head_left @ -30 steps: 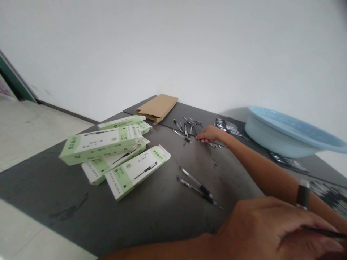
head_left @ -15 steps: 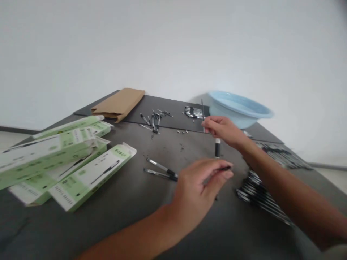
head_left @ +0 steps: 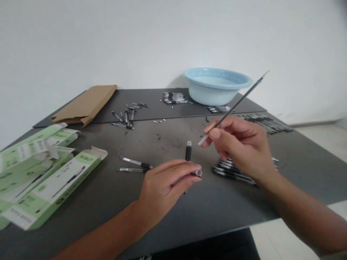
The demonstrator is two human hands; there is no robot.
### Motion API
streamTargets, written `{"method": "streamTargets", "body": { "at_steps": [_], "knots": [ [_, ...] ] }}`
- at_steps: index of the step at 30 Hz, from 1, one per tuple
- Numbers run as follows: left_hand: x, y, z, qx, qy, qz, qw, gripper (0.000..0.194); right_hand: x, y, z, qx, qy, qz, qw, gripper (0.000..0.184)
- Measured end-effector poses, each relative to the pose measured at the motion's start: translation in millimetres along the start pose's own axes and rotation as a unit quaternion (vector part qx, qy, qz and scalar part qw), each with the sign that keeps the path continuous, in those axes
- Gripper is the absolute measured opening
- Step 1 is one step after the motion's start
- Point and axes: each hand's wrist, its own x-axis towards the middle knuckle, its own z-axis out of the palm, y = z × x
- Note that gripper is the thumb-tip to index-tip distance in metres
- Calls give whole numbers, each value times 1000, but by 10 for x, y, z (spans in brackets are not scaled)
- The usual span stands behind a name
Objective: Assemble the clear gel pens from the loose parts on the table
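Observation:
Closed around a pen barrel (head_left: 198,173), my left hand (head_left: 168,186) holds it above the middle of the table, its round open end facing right. Between the thumb and fingers of my right hand (head_left: 242,146) is a dark ink refill (head_left: 240,101), slanting up to the right with its tip at the top. The refill's lower end is close to the barrel but apart from it. Partly hidden behind my left hand lies a pen (head_left: 188,150) with a black grip. Several black-gripped pens (head_left: 230,171) lie in a bunch beneath my right hand.
Green-and-white pen boxes (head_left: 61,184) pile up at the left, near a brown paper bag (head_left: 86,103). Two pens (head_left: 132,166) lie beside them. Loose pen parts (head_left: 127,117) are scattered farther back. A blue basin (head_left: 214,92) stands by rows of pens (head_left: 173,97).
My right hand has lifted the refill from among the scattered parts and brought it near my left hand. The refill now tilts right. My view has turned right.

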Motion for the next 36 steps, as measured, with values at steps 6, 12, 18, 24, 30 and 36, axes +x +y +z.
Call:
{"method": "streamTargets", "body": {
  "at_steps": [6, 12, 18, 24, 30, 36],
  "knots": [
    [1, 36, -30, 60, -69, 60, 994, 15, -46, 42, -32, -15, -12, -17, 1000, 15],
    [-8, 36, -41, 94, -69, 96, 989, 19, -73, 30, -77, -42, -28, -13, 999, 17],
    [5, 93, -36, 80, -77, 84, 990, 23, -76, -7, -52, -51, -32, 6, 998, 21],
    [2, 107, -55, 99, -79, 96, 987, 22, -57, -9, -58, -60, -25, 12, 998, 23],
    [-8, 54, -49, 70, -83, 53, 993, 21, -22, -10, -63, -70, -56, 9, 996, 12],
    [-14, 50, -55, 58, -78, 54, 994, 23, -37, 55, -73, -45, -130, -4, 990, 11]
  ]
}}
